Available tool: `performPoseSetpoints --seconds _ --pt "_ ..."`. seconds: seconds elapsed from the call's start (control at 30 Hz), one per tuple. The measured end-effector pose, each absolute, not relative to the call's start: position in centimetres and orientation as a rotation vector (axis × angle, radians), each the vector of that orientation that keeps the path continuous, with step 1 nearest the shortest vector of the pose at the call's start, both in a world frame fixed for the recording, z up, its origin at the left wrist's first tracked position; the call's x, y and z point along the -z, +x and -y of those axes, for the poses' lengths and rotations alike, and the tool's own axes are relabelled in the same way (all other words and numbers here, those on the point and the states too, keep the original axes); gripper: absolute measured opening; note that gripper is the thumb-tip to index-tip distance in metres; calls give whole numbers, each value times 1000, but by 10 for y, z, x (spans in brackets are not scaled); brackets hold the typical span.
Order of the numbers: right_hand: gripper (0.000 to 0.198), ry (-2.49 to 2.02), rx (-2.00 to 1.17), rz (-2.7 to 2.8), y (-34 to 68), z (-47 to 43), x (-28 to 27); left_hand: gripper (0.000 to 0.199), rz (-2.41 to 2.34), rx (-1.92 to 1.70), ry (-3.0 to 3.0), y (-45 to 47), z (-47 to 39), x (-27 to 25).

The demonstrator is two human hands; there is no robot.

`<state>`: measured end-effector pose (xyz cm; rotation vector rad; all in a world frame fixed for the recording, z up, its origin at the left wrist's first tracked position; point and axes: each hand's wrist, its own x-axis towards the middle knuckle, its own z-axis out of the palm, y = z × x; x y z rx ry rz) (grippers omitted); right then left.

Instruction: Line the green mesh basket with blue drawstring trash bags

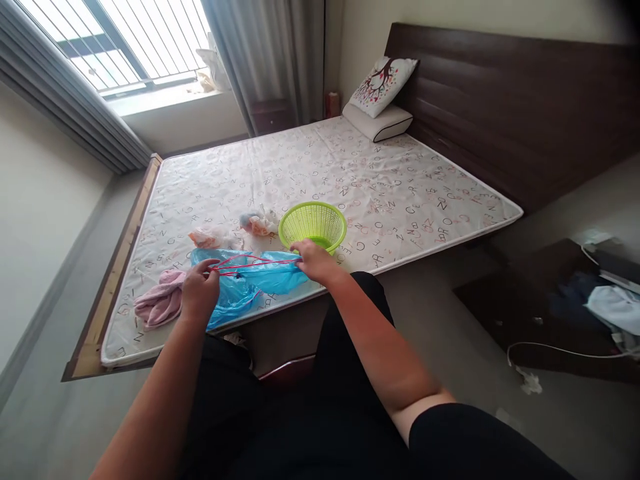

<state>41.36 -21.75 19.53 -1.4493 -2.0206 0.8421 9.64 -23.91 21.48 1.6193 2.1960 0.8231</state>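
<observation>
Between my two hands a blue plastic drawstring bag (280,275) is stretched above the near edge of the mattress. My left hand (201,288) pinches the red drawstring (235,265) at its left end. On the other side, my right hand (316,260) grips the bag's top edge, fingers closed. More blue plastic spreads beneath, over the mattress. A green plastic basket (313,227) stands just behind my right hand, partly covered by it. Left of my left hand lies a crumpled pink cloth (161,300). Crumpled clear bags with orange contents (207,237) lie behind the blue plastic.
The letter-printed mattress (400,200) fills the middle, with a wooden bed frame edge (95,320) at left. Pillows (383,87) rest against the dark headboard (480,100). At right stands a dark nightstand (530,300) with a white cable (560,345) hanging off it.
</observation>
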Motion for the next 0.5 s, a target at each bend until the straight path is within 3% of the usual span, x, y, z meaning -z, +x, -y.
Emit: performPoseSetpoints --seconds 0.1,0.2,0.27,0.33,0.43,0.5 --pt "24 -1514 -705 1914 425 229 -201 39 -1965 -899 1427 88 248 -232" --pt "10 -1473 -796 1650 419 240 -206 58 -1557 -1071 1056 101 267 -239" --pt "20 -1424 -935 1361 406 252 -206 71 -1515 -1240 832 120 287 -235" --pt "29 -1368 -997 1084 389 268 -203 62 -1670 -1345 617 144 312 -226" --pt "32 -1268 -1053 902 363 299 -195 29 -1663 -1222 387 180 347 -211" --pt "35 -1187 -1183 936 349 319 -189 38 -1503 -1065 321 195 362 -204"
